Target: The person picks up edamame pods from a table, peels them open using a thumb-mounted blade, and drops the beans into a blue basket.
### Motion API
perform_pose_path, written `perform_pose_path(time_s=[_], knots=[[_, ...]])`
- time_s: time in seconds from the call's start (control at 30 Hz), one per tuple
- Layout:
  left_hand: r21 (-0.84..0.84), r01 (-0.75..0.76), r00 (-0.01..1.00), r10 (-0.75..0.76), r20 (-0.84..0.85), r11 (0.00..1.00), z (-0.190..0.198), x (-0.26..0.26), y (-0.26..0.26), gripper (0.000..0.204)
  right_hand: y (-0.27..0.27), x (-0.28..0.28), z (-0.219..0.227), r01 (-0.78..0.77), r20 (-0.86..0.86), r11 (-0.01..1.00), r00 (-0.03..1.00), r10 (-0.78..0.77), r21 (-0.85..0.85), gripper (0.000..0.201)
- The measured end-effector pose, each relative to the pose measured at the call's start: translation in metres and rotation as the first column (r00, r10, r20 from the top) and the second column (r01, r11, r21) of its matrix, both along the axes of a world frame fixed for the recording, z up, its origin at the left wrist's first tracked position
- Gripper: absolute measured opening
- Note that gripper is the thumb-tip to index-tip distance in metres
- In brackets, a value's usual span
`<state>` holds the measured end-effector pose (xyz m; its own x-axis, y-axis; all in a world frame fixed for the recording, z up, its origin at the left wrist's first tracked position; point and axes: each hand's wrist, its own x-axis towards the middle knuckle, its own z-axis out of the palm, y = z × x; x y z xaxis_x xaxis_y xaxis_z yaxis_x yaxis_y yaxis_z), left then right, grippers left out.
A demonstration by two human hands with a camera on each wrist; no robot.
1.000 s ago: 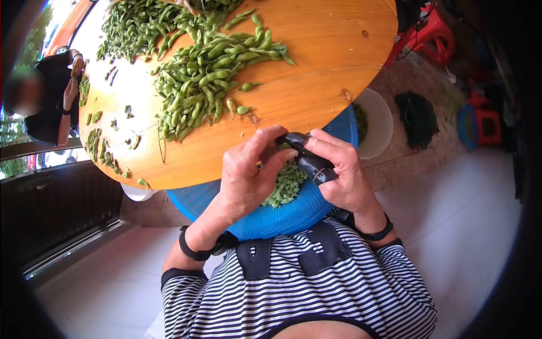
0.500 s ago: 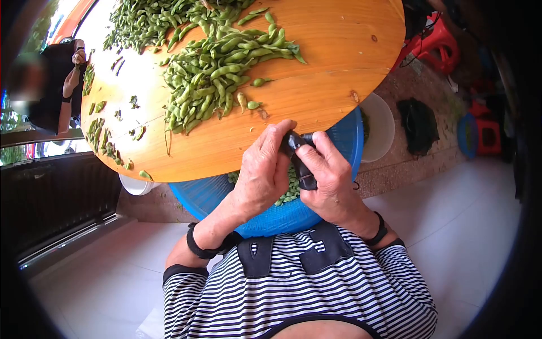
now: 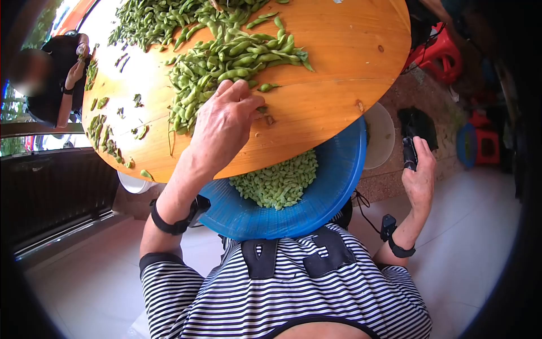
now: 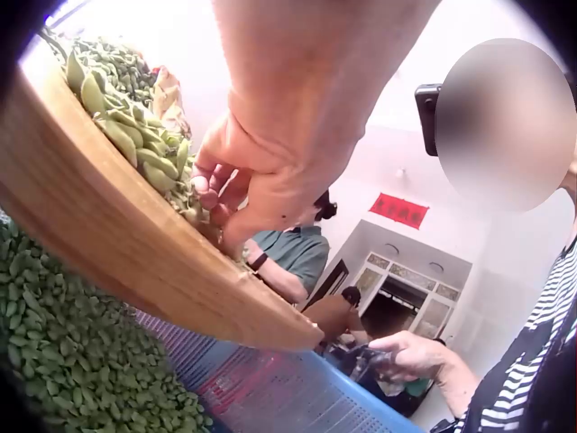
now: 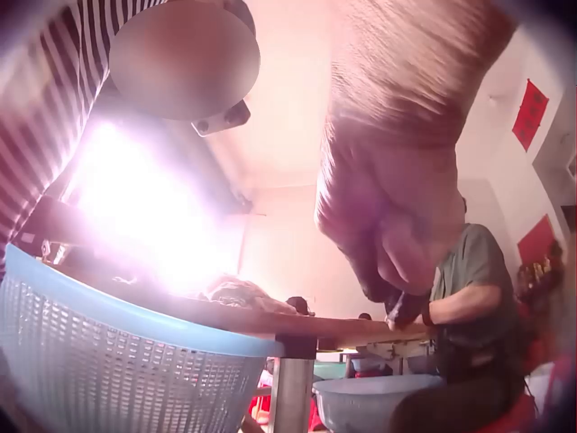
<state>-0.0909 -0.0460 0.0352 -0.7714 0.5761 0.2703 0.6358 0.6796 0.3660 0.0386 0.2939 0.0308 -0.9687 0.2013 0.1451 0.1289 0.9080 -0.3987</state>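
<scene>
My left hand (image 3: 223, 121) is at the near edge of a heap of green edamame pods (image 3: 212, 70) on the wooden table. Its fingers are bent down to the wood, beside a loose pod (image 3: 261, 109). In the left wrist view, thumb and fingertips (image 4: 209, 197) come close together at the pods; I cannot tell whether they hold one. My right hand (image 3: 419, 172) hangs out to the right, away from the table, with a shiny black covering (image 3: 410, 155) over its thumb side. Below the table edge, a blue basket (image 3: 344, 186) holds shelled green beans (image 3: 279, 181).
The round table's edge (image 3: 322, 138) overhangs the basket. A pale tub (image 3: 381, 138), a dark bag (image 3: 419, 123) and red stools (image 3: 443, 59) stand to the right. Another person (image 3: 53, 85) sits at the left, and one in a green shirt (image 5: 473, 280) works across the table.
Both hands were together over the basket. The left hand has moved forward and left onto the table by the pods; the right hand has swung far right. More shelled beans now show.
</scene>
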Motion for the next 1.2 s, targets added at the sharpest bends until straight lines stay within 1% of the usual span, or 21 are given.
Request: perform_pose_path(time_s=[0.07, 0.13, 0.17, 0.2, 0.23, 0.27, 0.3, 0.33, 0.37, 0.43, 0.47, 0.5, 0.57, 0.7, 0.77, 0.87, 1.0, 1.07, 1.1, 1.17, 1.2], knots=[[-0.005, 0.009, 1.0, -0.009, 0.012, 1.0, 0.003, -0.002, 0.003, 0.014, -0.007, -0.001, 0.0, 0.02, -0.025, 0.999, 0.999, -0.02, -0.027, 0.041], [-0.011, 0.022, 1.0, -0.022, 0.02, 1.0, 0.003, -0.003, 0.008, 0.014, -0.023, -0.008, -0.005, -0.027, -0.11, 0.985, 0.994, 0.008, -0.173, 0.041], [0.126, 0.033, 0.999, -0.034, 0.013, 0.992, 0.002, -0.001, 0.012, 0.013, -0.033, -0.011, -0.006, -0.059, -0.101, 0.968, 0.994, 0.035, -0.242, 0.038], [0.259, 0.043, 0.999, -0.047, 0.007, 0.965, 0.001, 0.003, 0.016, 0.013, -0.049, -0.016, -0.004, -0.135, -0.158, 0.935, 0.984, 0.087, -0.327, 0.036], [0.256, 0.049, 0.999, -0.053, 0.007, 0.965, 0.004, 0.007, 0.021, 0.013, -0.061, -0.021, -0.007, -0.2, -0.179, 0.888, 0.974, 0.136, -0.414, 0.033], [0.328, -0.058, 0.968, -0.028, 0.25, 0.943, 0.009, 0.014, 0.027, 0.013, -0.075, -0.025, -0.009, -0.24, -0.194, 0.817, 0.968, 0.16, -0.525, 0.031], [0.37, -0.18, 0.878, -0.022, 0.479, 0.911, 0.011, 0.018, 0.031, 0.012, -0.085, -0.029, -0.011, -0.277, -0.181, 0.747, 0.961, 0.21, -0.604, 0.03], [0.427, -0.227, 0.824, -0.061, 0.563, 0.875, 0.002, 0.022, 0.032, 0.014, -0.096, -0.031, -0.003, -0.213, -0.076, 0.666, 0.971, 0.229, -0.716, 0.033], [0.427, -0.222, 0.825, -0.065, 0.562, 0.876, -0.001, 0.025, 0.035, 0.014, -0.103, -0.034, -0.005, -0.194, -0.039, 0.573, 0.962, 0.271, -0.796, 0.037], [0.593, -0.39, 0.689, -0.204, 0.695, 0.704, -0.001, 0.029, 0.04, 0.023, -0.116, -0.037, -0.006, -0.033, 0.055, 0.304, 0.96, 0.274, -0.952, 0.038], [0.55, -0.424, 0.645, -0.186, 0.741, 0.72, 0.004, 0.03, 0.042, 0.031, -0.122, -0.039, -0.006, -0.02, 0.021, 0.167, 0.971, 0.24, -0.986, 0.037], [0.55, -0.42, 0.646, -0.188, 0.74, 0.722, 0.004, 0.032, 0.041, 0.031, -0.122, -0.038, -0.008, -0.021, 0.019, 0.166, 0.972, 0.236, -0.986, 0.037], [0.577, -0.467, 0.629, -0.207, 0.749, 0.67, 0.002, 0.037, 0.04, 0.034, -0.119, -0.037, -0.012, 0.052, 0.009, -0.131, 0.949, 0.315, -0.99, 0.036], [0.523, -0.502, 0.605, -0.153, 0.781, 0.689, 0.002, 0.044, 0.04, 0.039, -0.115, -0.036, -0.012, 0.069, 0.002, -0.176, 0.936, 0.351, -0.982, 0.035], [0.556, -0.478, 0.672, -0.124, 0.73, 0.68, -0.002, 0.047, 0.041, 0.04, -0.114, -0.035, -0.009, 0.122, 0.045, -0.198, 0.934, 0.355, -0.973, 0.034], [0.563, -0.473, 0.712, -0.082, 0.697, 0.678, -0.002, 0.05, 0.044, 0.04, -0.113, -0.034, -0.01, 0.11, 0.026, -0.211, 0.931, 0.365, -0.971, 0.032], [0.616, -0.471, 0.713, -0.138, 0.687, 0.632, -0.002, 0.053, 0.042, 0.041, -0.112, -0.032, -0.02, 0.032, -0.021, -0.141, 0.933, 0.359, -0.989, 0.031], [0.608, -0.608, 0.396, -0.469, 0.79, 0.511, 0.003, 0.048, 0.035, 0.04, -0.106, -0.034, -0.018, 0.113, -0.032, -0.316, 0.908, 0.417, -0.942, 0.032], [0.607, -0.608, 0.394, -0.469, 0.791, 0.512, -0.001, 0.048, 0.034, 0.04, -0.103, -0.035, -0.021, 0.113, -0.031, -0.317, 0.909, 0.416, -0.942, 0.032], [0.576, -0.701, 0.127, -0.721, 0.682, 0.421, -0.012, 0.047, 0.033, 0.037, -0.097, -0.035, -0.029, 0.199, -0.087, -0.504, 0.869, 0.487, -0.841, 0.035], [0.56, -0.71, 0.101, -0.725, 0.682, 0.427, -0.014, 0.048, 0.034, 0.034, -0.096, -0.034, -0.03, 0.199, -0.085, -0.503, 0.87, 0.486, -0.841, 0.035]])
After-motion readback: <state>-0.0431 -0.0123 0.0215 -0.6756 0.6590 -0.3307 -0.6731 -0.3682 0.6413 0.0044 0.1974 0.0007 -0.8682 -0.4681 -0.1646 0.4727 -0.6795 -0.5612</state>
